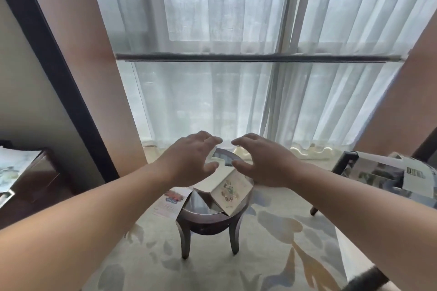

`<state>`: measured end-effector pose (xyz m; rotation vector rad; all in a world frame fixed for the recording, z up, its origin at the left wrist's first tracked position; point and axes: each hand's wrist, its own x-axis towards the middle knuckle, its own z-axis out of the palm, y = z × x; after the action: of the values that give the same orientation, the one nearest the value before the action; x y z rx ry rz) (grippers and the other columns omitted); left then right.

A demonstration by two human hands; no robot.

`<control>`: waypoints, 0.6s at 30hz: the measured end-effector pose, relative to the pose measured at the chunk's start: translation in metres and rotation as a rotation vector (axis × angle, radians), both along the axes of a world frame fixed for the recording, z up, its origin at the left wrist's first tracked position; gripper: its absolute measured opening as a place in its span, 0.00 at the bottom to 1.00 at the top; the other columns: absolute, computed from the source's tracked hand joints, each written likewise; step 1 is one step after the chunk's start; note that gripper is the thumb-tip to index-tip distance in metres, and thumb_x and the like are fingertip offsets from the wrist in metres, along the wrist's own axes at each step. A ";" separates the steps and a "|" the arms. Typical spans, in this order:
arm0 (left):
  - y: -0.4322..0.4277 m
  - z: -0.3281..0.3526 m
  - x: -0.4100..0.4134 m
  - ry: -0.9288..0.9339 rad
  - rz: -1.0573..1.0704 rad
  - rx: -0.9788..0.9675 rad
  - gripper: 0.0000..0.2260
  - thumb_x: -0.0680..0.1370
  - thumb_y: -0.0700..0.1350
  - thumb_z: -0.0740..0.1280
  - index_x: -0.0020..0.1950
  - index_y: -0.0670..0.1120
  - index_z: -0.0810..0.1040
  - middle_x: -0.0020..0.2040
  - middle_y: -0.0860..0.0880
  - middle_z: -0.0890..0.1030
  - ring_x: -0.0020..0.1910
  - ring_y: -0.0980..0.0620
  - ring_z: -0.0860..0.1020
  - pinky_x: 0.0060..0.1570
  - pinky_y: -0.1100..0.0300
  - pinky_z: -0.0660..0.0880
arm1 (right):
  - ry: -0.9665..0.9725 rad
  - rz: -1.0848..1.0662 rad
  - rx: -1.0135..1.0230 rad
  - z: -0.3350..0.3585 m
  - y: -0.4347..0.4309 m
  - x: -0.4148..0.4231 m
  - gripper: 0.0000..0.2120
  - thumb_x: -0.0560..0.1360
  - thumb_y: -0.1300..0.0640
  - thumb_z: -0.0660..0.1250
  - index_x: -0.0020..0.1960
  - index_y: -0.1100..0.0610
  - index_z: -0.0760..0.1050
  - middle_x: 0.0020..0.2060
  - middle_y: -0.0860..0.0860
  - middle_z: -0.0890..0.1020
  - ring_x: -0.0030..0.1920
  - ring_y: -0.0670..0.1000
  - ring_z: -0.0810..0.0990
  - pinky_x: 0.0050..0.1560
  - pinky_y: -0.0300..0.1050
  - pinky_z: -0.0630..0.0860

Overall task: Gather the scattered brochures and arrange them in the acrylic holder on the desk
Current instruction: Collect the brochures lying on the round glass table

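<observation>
My left hand and my right hand hover side by side above a small round dark-wood side table, fingers spread and loosely bent, holding nothing. On the glass top lies a cream brochure with a colourful drawing, its corner past the front rim. A plain white brochure lies beside it, partly under my hands. A white brochure with a red and blue logo hangs off the table's left edge. No acrylic holder is visible.
A dark desk with papers stands at the left. A chair carrying printed sheets stands at the right. Sheer curtains cover the window behind. Patterned carpet lies around the table.
</observation>
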<state>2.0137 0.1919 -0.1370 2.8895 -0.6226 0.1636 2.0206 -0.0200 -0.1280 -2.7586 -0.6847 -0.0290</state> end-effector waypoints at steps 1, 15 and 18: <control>0.002 -0.002 0.015 0.008 -0.015 0.009 0.26 0.79 0.57 0.61 0.76 0.54 0.61 0.73 0.52 0.66 0.68 0.51 0.68 0.65 0.55 0.65 | 0.004 -0.005 -0.003 -0.002 0.002 0.013 0.28 0.77 0.40 0.61 0.74 0.48 0.65 0.71 0.45 0.69 0.65 0.49 0.74 0.61 0.50 0.74; -0.019 -0.062 0.184 0.164 0.009 0.017 0.27 0.79 0.58 0.60 0.77 0.55 0.59 0.75 0.52 0.63 0.73 0.50 0.64 0.69 0.53 0.63 | 0.119 0.008 -0.006 -0.066 -0.018 0.183 0.28 0.77 0.39 0.60 0.74 0.47 0.64 0.70 0.45 0.70 0.65 0.50 0.73 0.58 0.48 0.73; -0.031 -0.074 0.222 0.190 0.045 0.024 0.28 0.79 0.58 0.60 0.77 0.54 0.59 0.76 0.51 0.63 0.73 0.50 0.63 0.70 0.52 0.62 | 0.161 0.040 0.002 -0.079 -0.028 0.224 0.28 0.76 0.38 0.60 0.73 0.46 0.64 0.70 0.45 0.70 0.64 0.49 0.73 0.58 0.49 0.74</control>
<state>2.2357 0.1608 -0.2105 2.8974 -0.5295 -0.1118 2.2449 -0.0475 -0.2072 -2.7075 -0.6957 0.1980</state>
